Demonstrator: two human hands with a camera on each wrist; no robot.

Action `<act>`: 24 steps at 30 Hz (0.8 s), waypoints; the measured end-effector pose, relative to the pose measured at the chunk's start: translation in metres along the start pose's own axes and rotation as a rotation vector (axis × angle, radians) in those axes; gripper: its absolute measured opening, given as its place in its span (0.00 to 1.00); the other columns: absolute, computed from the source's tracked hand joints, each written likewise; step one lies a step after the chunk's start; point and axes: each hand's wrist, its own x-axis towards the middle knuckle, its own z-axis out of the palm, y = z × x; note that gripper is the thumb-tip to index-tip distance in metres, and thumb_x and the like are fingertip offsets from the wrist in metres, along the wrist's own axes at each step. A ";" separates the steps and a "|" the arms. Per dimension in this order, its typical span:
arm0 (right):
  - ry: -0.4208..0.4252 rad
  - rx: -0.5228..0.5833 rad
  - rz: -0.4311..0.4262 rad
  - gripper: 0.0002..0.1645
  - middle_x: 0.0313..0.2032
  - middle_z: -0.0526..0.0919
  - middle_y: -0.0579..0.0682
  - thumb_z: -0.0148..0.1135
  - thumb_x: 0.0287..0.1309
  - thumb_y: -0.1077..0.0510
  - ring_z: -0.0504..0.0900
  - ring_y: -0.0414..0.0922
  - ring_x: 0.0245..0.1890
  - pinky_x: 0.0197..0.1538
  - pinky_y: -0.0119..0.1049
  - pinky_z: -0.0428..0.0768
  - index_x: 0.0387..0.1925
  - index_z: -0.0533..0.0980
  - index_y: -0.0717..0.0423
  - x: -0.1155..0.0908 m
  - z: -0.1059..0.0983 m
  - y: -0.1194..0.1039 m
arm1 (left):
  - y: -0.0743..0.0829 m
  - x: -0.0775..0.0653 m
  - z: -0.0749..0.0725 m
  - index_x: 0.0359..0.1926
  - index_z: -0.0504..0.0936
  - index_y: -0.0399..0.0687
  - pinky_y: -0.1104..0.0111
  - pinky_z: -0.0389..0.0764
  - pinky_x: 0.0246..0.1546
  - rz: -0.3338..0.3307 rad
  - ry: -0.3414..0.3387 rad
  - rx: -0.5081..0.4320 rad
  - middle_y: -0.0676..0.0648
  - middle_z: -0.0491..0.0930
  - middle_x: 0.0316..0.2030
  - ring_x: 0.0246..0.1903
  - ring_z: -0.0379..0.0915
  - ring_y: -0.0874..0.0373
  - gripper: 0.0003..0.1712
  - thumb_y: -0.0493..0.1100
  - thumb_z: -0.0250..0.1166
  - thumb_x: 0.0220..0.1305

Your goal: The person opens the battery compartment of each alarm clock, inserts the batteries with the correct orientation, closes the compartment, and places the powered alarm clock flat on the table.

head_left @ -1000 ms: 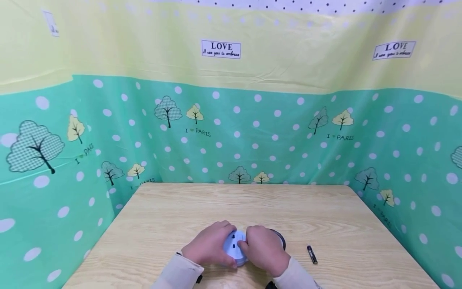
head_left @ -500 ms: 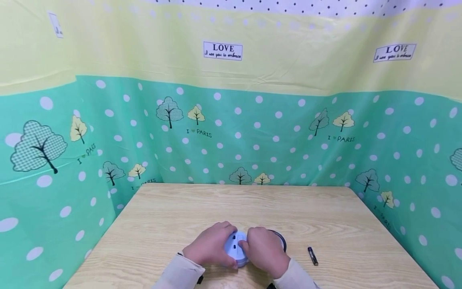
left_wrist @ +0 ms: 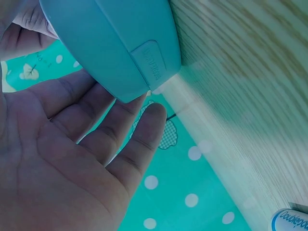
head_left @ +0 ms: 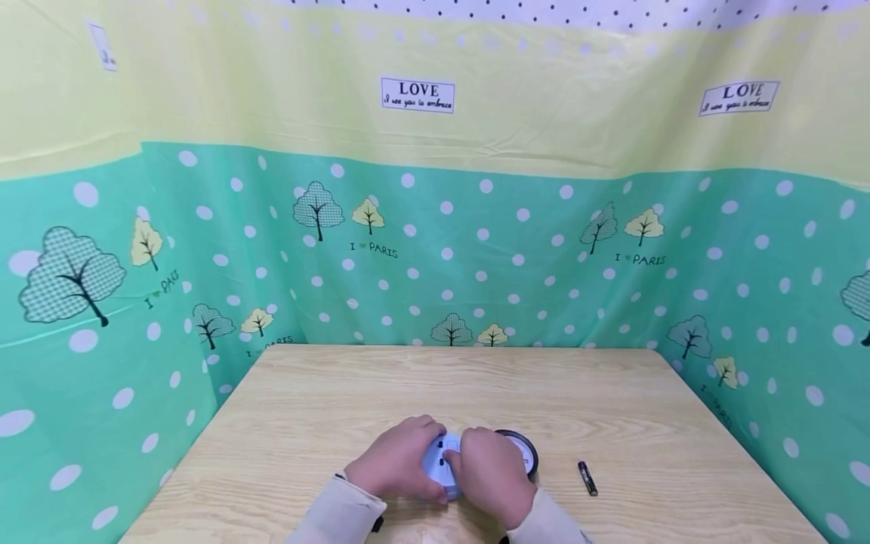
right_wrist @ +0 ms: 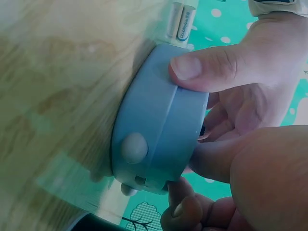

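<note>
A light blue round alarm clock (head_left: pixel 439 474) stands on the table with its back, bearing two small black knobs and a rectangular battery cover, turned up toward me. My left hand (head_left: pixel 396 462) grips its left side, thumb at the near edge and fingers at the far edge. From the right, my right hand (head_left: pixel 495 472) holds it, the thumb pressing on the back by the cover and the other fingers curled. White knobs stick out of the blue casing (right_wrist: pixel 154 110) in the right wrist view. The clock's front is hidden.
A black-rimmed round thing (head_left: pixel 532 459) lies partly hidden behind my right hand. A dark battery (head_left: pixel 587 478) lies farther right on the wooden table (head_left: pixel 340 378). In the left wrist view a white battery (left_wrist: pixel 291 220) shows. Patterned cloth (head_left: pixel 435 227) hangs around the table.
My right hand and thumb have shifted slightly left across the clock's back, uncovering more of the black-rimmed thing. The left hand keeps its grip.
</note>
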 end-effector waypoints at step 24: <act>0.022 0.052 0.043 0.23 0.17 0.72 0.41 0.68 0.64 0.40 0.68 0.39 0.17 0.19 0.37 0.66 0.21 0.77 0.49 0.001 0.001 0.003 | -0.001 0.003 0.001 0.63 0.79 0.46 0.68 0.82 0.46 0.007 0.000 0.010 0.53 0.81 0.52 0.46 0.74 0.64 0.53 0.63 0.85 0.35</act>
